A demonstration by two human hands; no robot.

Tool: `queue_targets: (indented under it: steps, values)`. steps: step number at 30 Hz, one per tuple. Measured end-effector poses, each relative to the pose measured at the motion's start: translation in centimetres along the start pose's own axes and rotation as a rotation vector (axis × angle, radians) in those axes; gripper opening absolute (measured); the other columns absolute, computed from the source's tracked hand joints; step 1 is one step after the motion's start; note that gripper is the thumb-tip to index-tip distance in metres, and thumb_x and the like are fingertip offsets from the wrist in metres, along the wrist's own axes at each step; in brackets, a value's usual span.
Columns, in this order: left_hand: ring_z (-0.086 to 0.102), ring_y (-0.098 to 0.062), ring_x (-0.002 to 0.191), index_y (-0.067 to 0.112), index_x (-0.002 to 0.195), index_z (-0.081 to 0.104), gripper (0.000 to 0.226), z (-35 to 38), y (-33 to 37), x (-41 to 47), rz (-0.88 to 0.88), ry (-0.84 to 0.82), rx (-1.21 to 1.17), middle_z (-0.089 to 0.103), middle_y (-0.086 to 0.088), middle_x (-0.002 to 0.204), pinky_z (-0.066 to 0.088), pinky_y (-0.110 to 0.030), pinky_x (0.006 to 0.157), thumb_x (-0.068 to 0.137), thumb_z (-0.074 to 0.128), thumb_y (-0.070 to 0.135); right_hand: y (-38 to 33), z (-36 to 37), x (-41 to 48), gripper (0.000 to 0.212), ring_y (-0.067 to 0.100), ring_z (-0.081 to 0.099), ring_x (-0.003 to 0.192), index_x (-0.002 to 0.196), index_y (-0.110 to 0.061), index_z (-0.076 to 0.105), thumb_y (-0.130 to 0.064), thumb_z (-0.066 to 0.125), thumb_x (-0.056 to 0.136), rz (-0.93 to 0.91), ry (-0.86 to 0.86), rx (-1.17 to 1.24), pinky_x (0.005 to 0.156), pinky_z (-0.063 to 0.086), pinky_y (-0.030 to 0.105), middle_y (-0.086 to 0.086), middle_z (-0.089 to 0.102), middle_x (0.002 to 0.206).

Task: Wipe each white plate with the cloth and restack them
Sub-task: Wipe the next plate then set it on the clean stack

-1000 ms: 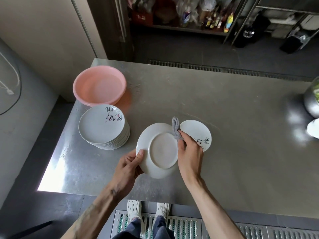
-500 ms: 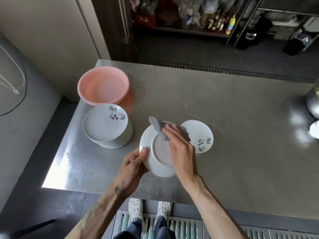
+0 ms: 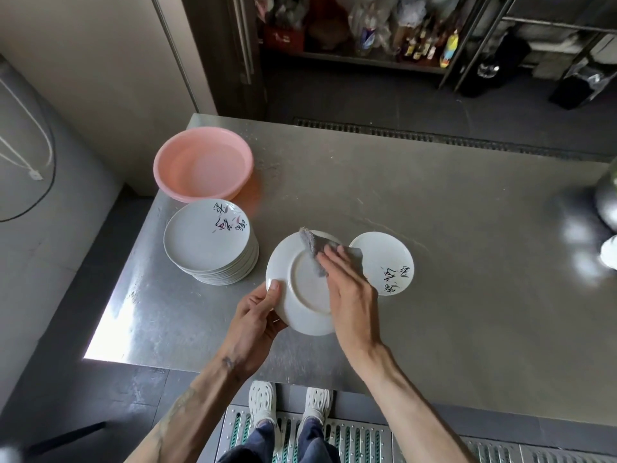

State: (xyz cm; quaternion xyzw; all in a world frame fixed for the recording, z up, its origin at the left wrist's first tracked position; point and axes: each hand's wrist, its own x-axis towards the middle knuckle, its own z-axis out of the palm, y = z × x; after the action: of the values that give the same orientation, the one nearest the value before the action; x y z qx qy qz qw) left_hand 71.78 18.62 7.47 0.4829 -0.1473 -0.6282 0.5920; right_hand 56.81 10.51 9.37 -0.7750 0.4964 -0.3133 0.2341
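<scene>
Plate (image 3: 300, 295), rim pinched by left hand (image 3: 255, 317), lies under cloth (image 3: 314, 244) pressed by flat right hand (image 3: 350, 292).

One basin (image 3: 173, 182), one cloth (image 3: 314, 245), one plate stack (image 3: 200, 235), two single plates (image 3: 300, 295) (image 3: 380, 255).

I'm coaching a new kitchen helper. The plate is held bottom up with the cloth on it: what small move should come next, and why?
Probably sweep the cloth toward the near rim of the held plate. The right hand presses it flat on the far part of the underside only, while the left hand grips the left rim, so the near part lies uncovered.
</scene>
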Motion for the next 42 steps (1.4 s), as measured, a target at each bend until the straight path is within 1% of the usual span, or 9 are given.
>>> queue_targets:
  steps: [5,10,15,20,25,29,33,39,42]
  values:
    - [0.069,-0.017,0.102,0.014,0.124,0.072,0.036,-0.1,0.4,0.0,0.017,-0.024,-0.04,0.073,-0.011,0.118,0.059,-0.031,0.081,0.107,0.05,0.036,-0.9,0.2,-2.9,0.059,0.015,0.051,0.138,0.134,-0.009,0.065,0.019,0.064,0.083,-0.284,-0.164,0.017,0.109,0.048,0.036,0.004,0.059,0.144]
    - [0.067,-0.018,0.099,0.01,0.123,0.072,0.043,0.0,0.2,0.0,0.005,-0.003,-0.007,0.072,-0.012,0.115,0.059,-0.033,0.082,0.098,0.06,0.043,-0.3,-0.1,-0.4,0.046,0.018,0.052,0.137,0.128,-0.006,0.069,0.017,0.059,0.09,0.004,-0.019,0.025,0.111,0.046,0.04,0.005,0.061,0.141]
    - [0.071,-0.014,0.098,0.015,0.12,0.074,0.03,-0.1,0.3,0.2,0.028,-0.034,-0.06,0.074,-0.009,0.114,0.059,-0.029,0.08,0.106,0.051,0.029,-1.7,0.8,-4.1,0.06,0.011,0.051,0.137,0.133,-0.01,0.066,0.021,0.062,0.082,-0.254,-0.144,0.053,0.111,0.045,0.031,0.001,0.06,0.143]
    - [0.069,-0.017,0.1,0.013,0.122,0.073,0.036,0.0,0.3,0.2,0.021,0.02,-0.013,0.073,-0.011,0.117,0.059,-0.033,0.082,0.105,0.052,0.037,-0.2,0.3,-1.3,0.047,0.014,0.053,0.136,0.129,-0.008,0.069,0.017,0.059,0.09,0.016,-0.027,0.05,0.113,0.044,0.036,0.002,0.061,0.141]
    - [0.07,-0.014,0.094,0.015,0.115,0.075,0.027,0.5,0.7,0.3,0.042,0.012,-0.067,0.074,-0.01,0.112,0.059,-0.028,0.077,0.103,0.052,0.025,-2.3,1.4,-4.1,0.05,0.014,0.053,0.136,0.132,-0.009,0.067,0.011,0.049,0.09,-0.26,-0.097,0.031,0.113,0.043,0.031,0.003,0.061,0.142]
    - [0.068,-0.017,0.102,0.011,0.122,0.072,0.039,-0.1,0.7,0.0,0.034,0.041,-0.059,0.071,-0.014,0.121,0.059,-0.033,0.084,0.104,0.05,0.037,0.0,0.1,-1.2,0.053,0.02,0.054,0.135,0.13,-0.005,0.068,0.021,0.06,0.085,-0.146,-0.063,0.0,0.108,0.049,0.041,0.007,0.061,0.141]
    - [0.067,-0.015,0.103,0.012,0.122,0.073,0.039,-0.4,0.8,0.1,0.032,0.062,-0.037,0.072,-0.01,0.12,0.059,-0.033,0.085,0.104,0.051,0.039,1.1,-0.3,2.0,0.049,0.022,0.058,0.131,0.128,-0.005,0.069,0.021,0.058,0.087,-0.037,0.027,-0.008,0.109,0.048,0.04,0.007,0.062,0.14]
    - [0.07,-0.021,0.107,0.006,0.125,0.07,0.041,-0.4,1.2,0.8,0.046,0.07,-0.095,0.07,-0.019,0.126,0.059,-0.032,0.085,0.106,0.048,0.035,-1.2,1.8,-3.7,0.059,0.016,0.055,0.134,0.129,-0.007,0.069,0.024,0.06,0.08,-0.206,-0.049,0.015,0.107,0.05,0.037,0.005,0.061,0.141]
    - [0.07,-0.02,0.102,0.006,0.119,0.071,0.032,-0.7,0.6,0.7,0.049,0.089,-0.128,0.071,-0.018,0.121,0.059,-0.03,0.082,0.106,0.049,0.025,-1.8,2.3,-4.5,0.05,0.017,0.052,0.137,0.132,-0.006,0.067,0.015,0.052,0.089,-0.258,-0.053,0.039,0.109,0.049,0.037,0.005,0.06,0.143]
